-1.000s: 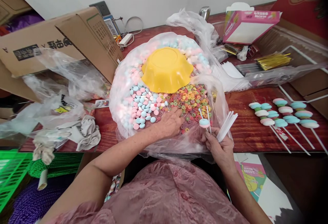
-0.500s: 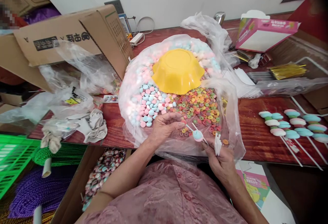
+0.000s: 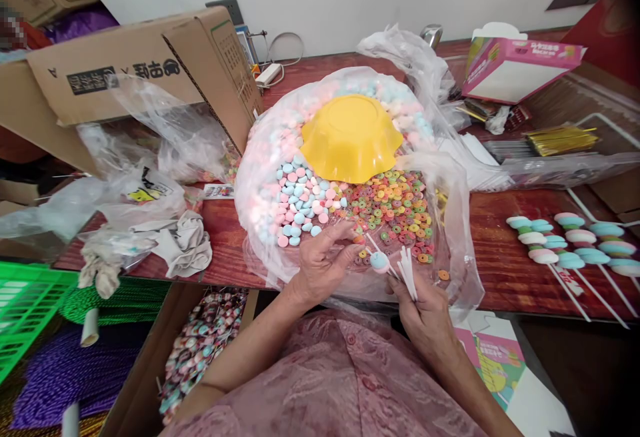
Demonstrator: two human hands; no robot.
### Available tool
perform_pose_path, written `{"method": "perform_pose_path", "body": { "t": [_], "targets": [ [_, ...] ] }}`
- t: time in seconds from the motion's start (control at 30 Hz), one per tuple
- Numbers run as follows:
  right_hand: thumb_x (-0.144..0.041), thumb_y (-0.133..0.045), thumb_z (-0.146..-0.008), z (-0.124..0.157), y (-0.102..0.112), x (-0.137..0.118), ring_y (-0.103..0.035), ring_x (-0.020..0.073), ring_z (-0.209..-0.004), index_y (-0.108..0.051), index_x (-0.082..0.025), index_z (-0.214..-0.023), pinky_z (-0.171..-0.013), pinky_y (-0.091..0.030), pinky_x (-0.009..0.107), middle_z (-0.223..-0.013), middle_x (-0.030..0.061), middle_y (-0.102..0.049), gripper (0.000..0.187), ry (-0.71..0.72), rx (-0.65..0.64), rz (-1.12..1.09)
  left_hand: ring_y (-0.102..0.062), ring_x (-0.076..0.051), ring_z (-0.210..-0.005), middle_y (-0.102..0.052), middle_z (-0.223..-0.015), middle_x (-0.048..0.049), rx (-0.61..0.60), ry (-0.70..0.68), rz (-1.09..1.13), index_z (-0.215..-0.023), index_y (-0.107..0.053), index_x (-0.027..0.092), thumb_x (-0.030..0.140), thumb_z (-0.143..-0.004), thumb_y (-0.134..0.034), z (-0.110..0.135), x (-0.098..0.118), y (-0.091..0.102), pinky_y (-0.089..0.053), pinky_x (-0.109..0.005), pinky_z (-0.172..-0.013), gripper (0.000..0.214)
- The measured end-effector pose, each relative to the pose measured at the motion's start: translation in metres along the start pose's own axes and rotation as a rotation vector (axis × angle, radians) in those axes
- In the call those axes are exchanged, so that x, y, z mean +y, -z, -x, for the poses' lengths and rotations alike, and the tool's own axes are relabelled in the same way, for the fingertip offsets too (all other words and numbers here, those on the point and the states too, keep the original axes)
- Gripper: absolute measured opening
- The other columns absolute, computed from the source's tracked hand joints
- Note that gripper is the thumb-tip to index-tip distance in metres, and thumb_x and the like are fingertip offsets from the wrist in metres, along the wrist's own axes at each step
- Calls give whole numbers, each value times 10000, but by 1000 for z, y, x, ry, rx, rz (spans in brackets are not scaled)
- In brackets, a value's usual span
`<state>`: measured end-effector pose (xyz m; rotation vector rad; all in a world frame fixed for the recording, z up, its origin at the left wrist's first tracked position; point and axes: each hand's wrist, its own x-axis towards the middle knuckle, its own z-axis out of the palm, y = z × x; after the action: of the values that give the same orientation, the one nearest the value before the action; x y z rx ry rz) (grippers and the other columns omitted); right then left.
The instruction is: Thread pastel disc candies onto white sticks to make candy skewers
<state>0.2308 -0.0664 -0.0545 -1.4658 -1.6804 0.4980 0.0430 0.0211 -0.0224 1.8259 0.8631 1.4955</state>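
My right hand is closed around a bundle of thin white sticks. The same hand grips a stick carrying a round pale-blue candy, its bare tip pointing up and left. My left hand is just left of that tip, thumb and fingers curled together on what looks like a small red ring candy. Beneath and beyond the hands, loose ring candies in red, orange, yellow and green lie in a clear plastic bag. Pink, blue and white button-shaped candies fill its left side.
A yellow scalloped bowl lies upside down on the candies. Finished candy skewers rest at the table's right. Cardboard boxes and a crumpled cloth are at left. A pink carton stands at back right.
My right hand has shifted slightly left with the stick and blue candy, and the white bundle shows more fully spread. My left hand has moved slightly down, its fingers still near the stick's tip.
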Motion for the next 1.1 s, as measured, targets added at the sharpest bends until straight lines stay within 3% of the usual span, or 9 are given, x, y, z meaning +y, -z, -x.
{"method": "perform_pose_path", "body": {
  "t": [0.13, 0.3, 0.37, 0.43, 0.57, 0.73, 0.87, 0.97, 1.1],
  "targets": [
    [-228, -477, -935, -2, -1, 1, -591, 173, -570, -699, -230, -1090, -558, -463, 261, -669, -3, -649, 270, -29, -3, 4, -723, -141, -816, -765, -945, -51, 22, 57, 24, -1229, -665, 203, 247, -858, -717, 3, -5, -3, -604, -290, -821, 376],
    [-220, -486, -937, -2, -5, -1, -564, 157, -542, -701, -227, -1046, -544, -454, 250, -653, -11, -630, 242, -15, -8, -33, -718, -186, -885, -768, -927, -65, -70, -176, -206, -1115, -716, 220, 197, -907, -612, -1, -10, -1, -597, -358, -835, 234],
    [-229, -506, -939, 0, -8, 0, -572, 152, -554, -698, -218, -1041, -565, -463, 252, -673, -9, -643, 218, -19, 36, -75, -717, -192, -898, -769, -937, -74, -97, -175, -225, -1085, -725, 218, 198, -916, -589, -1, -10, -1, -595, -364, -829, 218],
    [-254, -539, -936, 2, -11, 2, -587, 154, -574, -699, -208, -1017, -581, -472, 258, -684, -7, -655, 185, -52, 75, -146, -714, -175, -860, -766, -919, -64, -30, -53, -127, -1145, -703, 214, 237, -902, -633, 0, -8, -3, -593, -337, -818, 254],
    [-285, -570, -925, 4, -15, 6, -593, 160, -574, -705, -202, -936, -574, -471, 268, -665, -8, -648, 159, -111, 81, -247, -690, -118, -729, -731, -806, 9, 96, 349, 340, -1341, -578, 232, 304, -797, -780, -1, -2, -10, -581, -253, -743, 584],
    [-299, -572, -918, 2, -13, 4, -612, 174, -596, -715, -201, -953, -590, -494, 279, -667, 4, -666, 176, -72, 82, -194, -658, -90, -662, -707, -752, 42, 114, 645, 675, -1297, -608, 239, 224, -622, -893, -9, 1, -12, -556, -216, -685, 734],
    [-319, -594, -907, 7, -8, 7, -621, 187, -585, -718, -210, -864, -571, -497, 292, -668, 20, -685, 171, -56, 114, -130, -646, -96, -628, -698, -743, 26, 19, 832, 834, -1190, -686, 214, 203, -536, -926, -12, 1, -10, -532, -221, -628, 697],
    [-313, -608, -903, 10, -6, 14, -638, 188, -600, -729, -211, -916, -563, -498, 287, -712, 27, -710, 159, -35, 94, -83, -652, -116, -637, -703, -753, -15, -59, 950, 864, -941, -756, 141, 277, -493, -949, -11, -1, -9, -529, -252, -643, 506],
    [-284, -615, -896, 6, -4, 13, -647, 166, -580, -730, -199, -928, -557, -501, 263, -722, 19, -723, 147, 38, 59, -91, -640, -128, -706, -705, -780, -39, -177, 908, 731, -751, -751, 116, 350, -501, -945, -3, 0, -9, -516, -277, -719, 394]
  ]
}}
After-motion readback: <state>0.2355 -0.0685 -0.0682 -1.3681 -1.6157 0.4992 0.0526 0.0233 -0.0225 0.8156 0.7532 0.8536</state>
